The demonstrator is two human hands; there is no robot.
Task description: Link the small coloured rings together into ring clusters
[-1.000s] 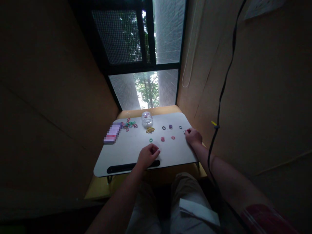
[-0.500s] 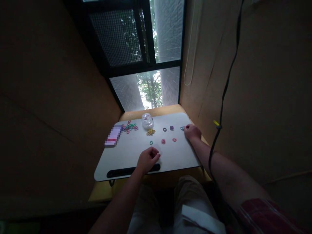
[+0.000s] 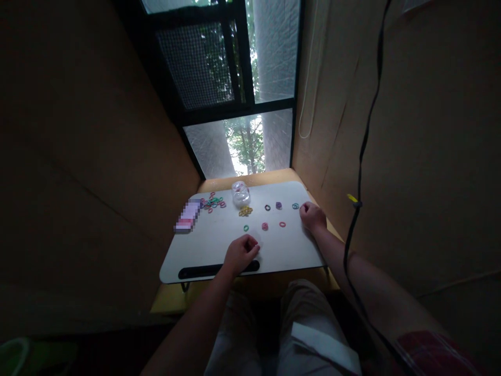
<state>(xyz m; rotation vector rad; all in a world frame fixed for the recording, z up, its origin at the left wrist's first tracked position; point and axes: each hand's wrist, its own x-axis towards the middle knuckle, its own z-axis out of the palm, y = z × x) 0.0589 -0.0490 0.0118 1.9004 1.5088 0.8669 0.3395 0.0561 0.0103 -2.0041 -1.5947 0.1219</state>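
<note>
Right hand (image 3: pixel 313 216): curled narrow at far right of white desk (image 3: pixel 211 245), just right of teal band (image 3: pixel 295 206) lying flat; grip contents not discernible
Left hand (image 3: pixel 240 253): loosely closed near front edge, contents hidden
Clear jar (image 3: pixel 240 194): far centre, long axis unclear

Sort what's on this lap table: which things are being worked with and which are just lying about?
In use: left hand; right hand; teal band by its fingers; laid-out bands; mixed band pile; yellow bands.
Lying about: clear jar; blurred box; black cable.
</note>
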